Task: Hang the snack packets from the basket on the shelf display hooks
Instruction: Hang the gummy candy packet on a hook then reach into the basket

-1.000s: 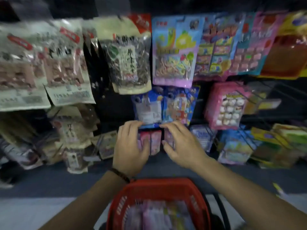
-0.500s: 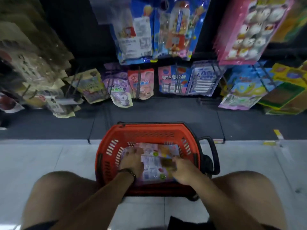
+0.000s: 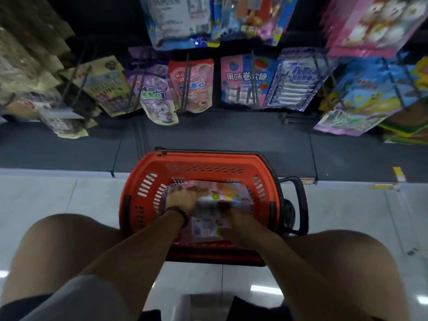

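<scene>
A person is crouching over a red basket (image 3: 143, 174) that is sitting on the pale tiled floor (image 3: 58, 193), and both arms are reaching down into it. The snack packets (image 3: 208, 228) are lying flat inside the basket, a pink and white pile with bright printing.

The left hand (image 3: 181, 199), with a dark wristband (image 3: 179, 212) at the wrist, is lying knuckles-up on the pile toward the basket's left wall. Its fingers are bending down into the packets and the tips are hidden, so I cannot tell whether it is gripping one or only pressing. The right hand (image 3: 240, 224) is touching the pile in the basket's near right part. It is smeared with blur, and I cannot tell whether its fingers are holding anything. Between the two hands a whitish packet (image 3: 207, 206) is showing as a blur on top of the pile.

The black handle (image 3: 301, 205) is sticking out from the basket's right side. Beyond the basket's far rim a dark shelf base (image 3: 208, 135) is running across. Above it packets are hanging on wire hooks (image 3: 185, 89). A purple packet (image 3: 152, 89) is beyond the basket's far left corner, with a red packet (image 3: 196, 82) just beside it. A pink and blue packet (image 3: 243, 77) is beyond the middle, and a white and blue packet (image 3: 296, 79) is beyond the far right corner.
</scene>
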A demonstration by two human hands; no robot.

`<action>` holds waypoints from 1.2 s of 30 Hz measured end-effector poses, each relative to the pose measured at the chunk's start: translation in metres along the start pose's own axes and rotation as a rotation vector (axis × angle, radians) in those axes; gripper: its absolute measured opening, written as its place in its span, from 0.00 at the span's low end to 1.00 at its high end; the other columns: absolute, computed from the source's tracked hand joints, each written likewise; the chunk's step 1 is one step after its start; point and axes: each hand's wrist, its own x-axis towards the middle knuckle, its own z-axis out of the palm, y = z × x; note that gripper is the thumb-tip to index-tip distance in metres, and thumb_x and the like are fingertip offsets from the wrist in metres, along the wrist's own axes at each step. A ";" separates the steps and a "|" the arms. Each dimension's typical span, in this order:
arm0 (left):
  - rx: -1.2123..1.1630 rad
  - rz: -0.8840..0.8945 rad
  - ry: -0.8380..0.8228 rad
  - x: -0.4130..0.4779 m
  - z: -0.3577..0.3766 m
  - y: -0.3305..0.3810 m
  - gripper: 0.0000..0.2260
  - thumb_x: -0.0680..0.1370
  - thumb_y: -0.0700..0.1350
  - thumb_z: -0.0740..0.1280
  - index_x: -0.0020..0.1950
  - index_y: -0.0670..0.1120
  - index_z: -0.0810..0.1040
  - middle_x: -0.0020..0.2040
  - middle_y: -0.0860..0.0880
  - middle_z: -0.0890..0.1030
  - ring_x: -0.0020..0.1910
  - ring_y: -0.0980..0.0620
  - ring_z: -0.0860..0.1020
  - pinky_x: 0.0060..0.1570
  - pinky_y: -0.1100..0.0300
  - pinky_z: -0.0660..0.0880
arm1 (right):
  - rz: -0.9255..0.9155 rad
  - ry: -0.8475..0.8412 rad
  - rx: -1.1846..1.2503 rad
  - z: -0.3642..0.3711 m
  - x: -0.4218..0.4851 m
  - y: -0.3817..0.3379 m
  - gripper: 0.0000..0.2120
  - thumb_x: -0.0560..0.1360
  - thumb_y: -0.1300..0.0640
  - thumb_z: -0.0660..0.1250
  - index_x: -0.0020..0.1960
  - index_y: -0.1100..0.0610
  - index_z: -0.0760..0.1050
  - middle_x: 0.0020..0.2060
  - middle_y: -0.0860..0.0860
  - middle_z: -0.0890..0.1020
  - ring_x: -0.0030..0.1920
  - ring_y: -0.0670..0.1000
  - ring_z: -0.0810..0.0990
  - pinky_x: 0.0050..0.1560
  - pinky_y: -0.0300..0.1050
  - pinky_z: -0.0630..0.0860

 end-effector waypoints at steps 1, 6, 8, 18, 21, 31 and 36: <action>0.015 0.020 0.027 -0.001 -0.001 0.000 0.24 0.84 0.55 0.48 0.79 0.75 0.56 0.75 0.52 0.77 0.69 0.40 0.76 0.73 0.43 0.69 | 0.017 -0.003 0.034 -0.007 -0.006 -0.009 0.42 0.68 0.30 0.66 0.77 0.49 0.70 0.68 0.53 0.81 0.66 0.58 0.81 0.63 0.49 0.78; -0.030 0.102 0.366 -0.045 -0.024 0.017 0.32 0.78 0.44 0.50 0.78 0.70 0.65 0.63 0.52 0.82 0.57 0.32 0.78 0.55 0.41 0.80 | 0.209 0.059 0.390 -0.034 -0.025 -0.034 0.34 0.80 0.29 0.60 0.68 0.57 0.77 0.60 0.54 0.82 0.60 0.56 0.82 0.61 0.48 0.76; -0.063 0.102 0.426 -0.065 -0.031 0.029 0.28 0.78 0.44 0.61 0.75 0.69 0.71 0.59 0.54 0.83 0.52 0.34 0.80 0.44 0.46 0.83 | 0.279 0.094 0.721 -0.037 -0.030 -0.040 0.33 0.81 0.30 0.61 0.69 0.56 0.78 0.58 0.55 0.83 0.55 0.55 0.84 0.57 0.48 0.79; -0.394 0.287 0.458 -0.161 -0.051 0.065 0.24 0.80 0.57 0.67 0.77 0.65 0.71 0.72 0.59 0.76 0.66 0.48 0.73 0.64 0.53 0.76 | 0.048 0.344 1.443 -0.031 -0.084 -0.058 0.13 0.82 0.52 0.71 0.60 0.60 0.83 0.49 0.59 0.87 0.43 0.59 0.86 0.43 0.52 0.84; -0.773 0.317 0.383 -0.191 -0.062 0.067 0.27 0.76 0.67 0.63 0.70 0.56 0.81 0.67 0.53 0.79 0.65 0.57 0.76 0.71 0.54 0.72 | -0.048 0.417 1.440 -0.030 -0.103 -0.060 0.13 0.80 0.61 0.69 0.62 0.64 0.83 0.57 0.65 0.87 0.50 0.63 0.86 0.46 0.51 0.83; -1.327 -0.017 0.487 -0.225 -0.152 0.005 0.40 0.67 0.58 0.80 0.74 0.48 0.70 0.61 0.49 0.85 0.59 0.49 0.84 0.58 0.48 0.82 | -0.282 0.371 1.217 -0.099 -0.213 -0.114 0.07 0.84 0.63 0.67 0.59 0.64 0.81 0.53 0.55 0.89 0.55 0.57 0.87 0.39 0.37 0.81; -1.566 0.038 0.500 -0.255 -0.202 0.002 0.17 0.76 0.35 0.77 0.63 0.41 0.79 0.53 0.43 0.89 0.54 0.43 0.87 0.53 0.49 0.84 | -0.450 0.412 1.148 -0.133 -0.248 -0.144 0.09 0.79 0.58 0.75 0.56 0.62 0.86 0.56 0.62 0.88 0.57 0.63 0.87 0.57 0.52 0.84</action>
